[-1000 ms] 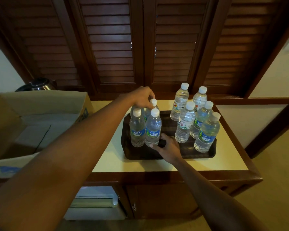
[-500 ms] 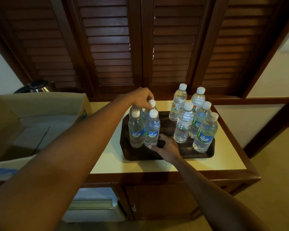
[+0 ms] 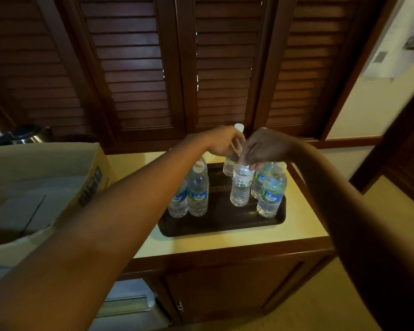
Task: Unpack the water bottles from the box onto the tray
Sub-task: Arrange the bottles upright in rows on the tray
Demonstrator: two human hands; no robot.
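A dark brown tray (image 3: 221, 225) lies on the cream counter and holds several clear water bottles with white caps. Two blue-labelled bottles (image 3: 197, 194) stand at its left, two more (image 3: 271, 194) at its right. My left hand (image 3: 221, 143) is closed around the upper part of a back bottle (image 3: 229, 166), whose cap pokes out above my fingers. My right hand (image 3: 264, 148) grips the top of a middle bottle (image 3: 240, 187) with a white label, which stands on the tray. The open cardboard box (image 3: 58, 168) sits at the left; no bottles show inside it.
A metal kettle (image 3: 24, 136) stands behind the box. Dark louvred doors (image 3: 141, 80) close off the back. The counter tops a wooden cabinet (image 3: 225, 287), with its edge just in front of the tray. Tiled floor lies to the right.
My left hand left the left group's caps and moved right to the back bottle. My right hand rose from the tray's front to the middle bottle's top.
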